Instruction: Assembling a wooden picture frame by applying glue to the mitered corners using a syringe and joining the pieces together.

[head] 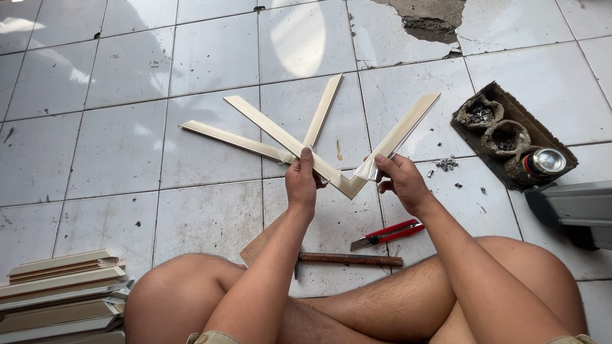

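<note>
My left hand (302,181) presses down on a pale wooden moulding strip (274,132) where it meets a second strip (403,130) in a mitred V corner (348,186). On that second strip, close to the corner, my right hand (396,180) grips a bit of clear wrapping. Two more pale strips (229,139) (323,109) lie on the white tiled floor (121,146) under and behind the first one. I sit cross-legged with my knees below the work.
A hammer (347,260) and a red utility knife (386,234) lie between my legs and the strips. A brown tray (510,130) with nails and a can sits at right, loose nails (446,164) beside it. Stacked mouldings (64,296) lie bottom left.
</note>
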